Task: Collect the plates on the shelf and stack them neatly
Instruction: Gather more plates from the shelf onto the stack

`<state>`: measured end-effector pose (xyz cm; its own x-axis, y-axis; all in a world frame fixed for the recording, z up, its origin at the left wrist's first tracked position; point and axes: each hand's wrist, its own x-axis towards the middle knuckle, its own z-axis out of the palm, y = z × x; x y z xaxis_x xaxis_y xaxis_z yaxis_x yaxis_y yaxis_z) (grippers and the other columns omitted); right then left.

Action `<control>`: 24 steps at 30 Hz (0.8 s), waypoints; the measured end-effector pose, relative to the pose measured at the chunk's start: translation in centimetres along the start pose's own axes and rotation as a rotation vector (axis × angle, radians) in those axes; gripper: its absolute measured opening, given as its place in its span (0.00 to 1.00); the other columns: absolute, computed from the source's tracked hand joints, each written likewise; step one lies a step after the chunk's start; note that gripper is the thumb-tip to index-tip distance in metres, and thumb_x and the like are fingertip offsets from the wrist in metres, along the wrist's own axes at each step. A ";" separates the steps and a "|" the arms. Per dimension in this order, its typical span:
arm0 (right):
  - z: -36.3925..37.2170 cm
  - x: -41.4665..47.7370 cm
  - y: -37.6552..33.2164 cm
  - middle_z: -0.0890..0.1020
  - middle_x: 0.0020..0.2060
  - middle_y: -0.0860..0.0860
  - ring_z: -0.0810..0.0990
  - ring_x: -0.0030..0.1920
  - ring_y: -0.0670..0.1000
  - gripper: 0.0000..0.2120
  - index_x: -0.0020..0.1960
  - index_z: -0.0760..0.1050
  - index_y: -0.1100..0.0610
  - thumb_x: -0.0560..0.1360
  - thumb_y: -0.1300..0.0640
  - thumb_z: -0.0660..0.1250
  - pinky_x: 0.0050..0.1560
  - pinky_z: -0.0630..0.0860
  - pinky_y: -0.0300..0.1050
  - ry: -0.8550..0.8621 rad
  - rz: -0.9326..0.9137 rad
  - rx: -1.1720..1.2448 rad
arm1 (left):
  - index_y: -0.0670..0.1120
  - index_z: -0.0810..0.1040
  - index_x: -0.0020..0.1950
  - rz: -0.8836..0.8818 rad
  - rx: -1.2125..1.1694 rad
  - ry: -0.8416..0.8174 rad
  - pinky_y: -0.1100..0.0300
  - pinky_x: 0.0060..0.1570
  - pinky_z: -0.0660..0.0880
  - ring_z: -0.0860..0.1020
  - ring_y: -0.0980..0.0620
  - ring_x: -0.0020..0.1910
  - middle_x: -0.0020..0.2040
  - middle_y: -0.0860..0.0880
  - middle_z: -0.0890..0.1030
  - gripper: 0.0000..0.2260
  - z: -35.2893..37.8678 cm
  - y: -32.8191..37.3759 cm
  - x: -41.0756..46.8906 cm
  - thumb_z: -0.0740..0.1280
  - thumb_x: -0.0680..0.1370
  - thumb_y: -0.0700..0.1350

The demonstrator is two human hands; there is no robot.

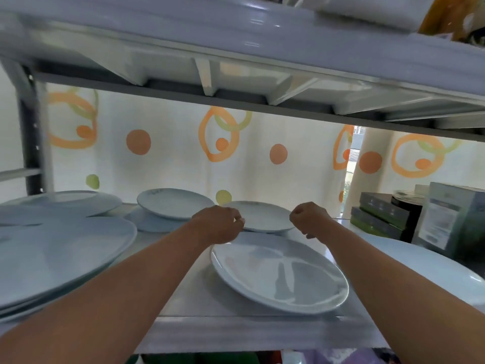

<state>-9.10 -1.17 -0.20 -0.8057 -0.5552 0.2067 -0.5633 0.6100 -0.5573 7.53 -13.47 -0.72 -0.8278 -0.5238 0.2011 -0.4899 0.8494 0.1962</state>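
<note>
A small white plate (262, 215) lies at the back of the white shelf (236, 327), its near edge over a large white plate (278, 277) in front. My left hand (219, 225) is curled on the small plate's left rim, and my right hand (308, 219) is curled on its right rim. Another small plate (173, 203) rests on a flat plate (149, 223) at the back centre. Large plates are stacked at the left (52, 258), with one more behind them (60, 203). A further large plate (433, 266) shows at the right under my forearm.
The upper shelf's underside (236, 82) hangs low over the plates. Dark boxes (380, 219) and a grey carton (451, 222) stand at the back right. A dotted curtain (262, 158) closes the back. A metal upright (31, 143) stands at the left.
</note>
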 end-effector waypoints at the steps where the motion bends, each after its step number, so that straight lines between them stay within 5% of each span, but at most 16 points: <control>1: 0.3 0.4 0.0 0.80 0.41 0.61 0.78 0.39 0.58 0.15 0.53 0.77 0.66 0.74 0.61 0.57 0.49 0.80 0.49 -0.022 0.032 0.027 | 0.50 0.70 0.70 -0.004 -0.020 -0.038 0.55 0.63 0.67 0.71 0.44 0.67 0.70 0.45 0.73 0.19 0.1 -0.1 0.1 0.51 0.83 0.51; 8: 2.1 2.6 0.3 0.79 0.32 0.60 0.79 0.31 0.57 0.05 0.43 0.75 0.66 0.70 0.65 0.63 0.42 0.82 0.50 -0.082 0.149 0.190 | 0.45 0.73 0.67 0.009 -0.177 -0.197 0.58 0.61 0.64 0.71 0.47 0.65 0.69 0.45 0.73 0.19 1.0 -0.9 1.7 0.50 0.83 0.50; 11: 2.6 3.4 0.5 0.80 0.35 0.61 0.82 0.39 0.59 0.08 0.45 0.75 0.65 0.69 0.62 0.67 0.51 0.81 0.54 -0.091 0.181 0.193 | 0.45 0.74 0.65 0.040 -0.168 -0.222 0.59 0.58 0.63 0.72 0.48 0.63 0.65 0.47 0.76 0.19 1.4 -1.0 2.2 0.50 0.83 0.51; 16: 3.5 4.4 0.9 0.82 0.38 0.62 0.83 0.45 0.59 0.10 0.40 0.72 0.63 0.64 0.60 0.71 0.50 0.81 0.54 -0.045 0.222 0.271 | 0.47 0.73 0.67 0.025 -0.144 -0.173 0.56 0.63 0.65 0.72 0.47 0.65 0.67 0.47 0.75 0.19 1.6 -0.7 2.8 0.51 0.82 0.52; 20: 3.0 3.6 0.4 0.73 0.28 0.58 0.76 0.30 0.56 0.11 0.34 0.67 0.63 0.65 0.69 0.70 0.38 0.77 0.47 -0.017 0.304 0.495 | 0.47 0.74 0.67 0.030 -0.201 -0.103 0.57 0.60 0.66 0.72 0.47 0.64 0.66 0.46 0.76 0.18 1.4 -0.9 2.9 0.53 0.82 0.51; 24: 2.3 3.4 0.4 0.73 0.33 0.60 0.77 0.30 0.56 0.10 0.36 0.67 0.63 0.69 0.74 0.65 0.28 0.82 0.47 -0.032 0.364 0.866 | 0.47 0.75 0.64 0.036 -0.254 -0.041 0.60 0.56 0.66 0.73 0.48 0.62 0.64 0.47 0.77 0.16 1.2 -0.6 2.8 0.54 0.82 0.50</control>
<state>-11.60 -4.14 -1.60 -0.8928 -0.4362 -0.1126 0.0648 0.1230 -0.9903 5.19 -15.41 -1.48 -0.8563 -0.4862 0.1744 -0.3798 0.8215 0.4254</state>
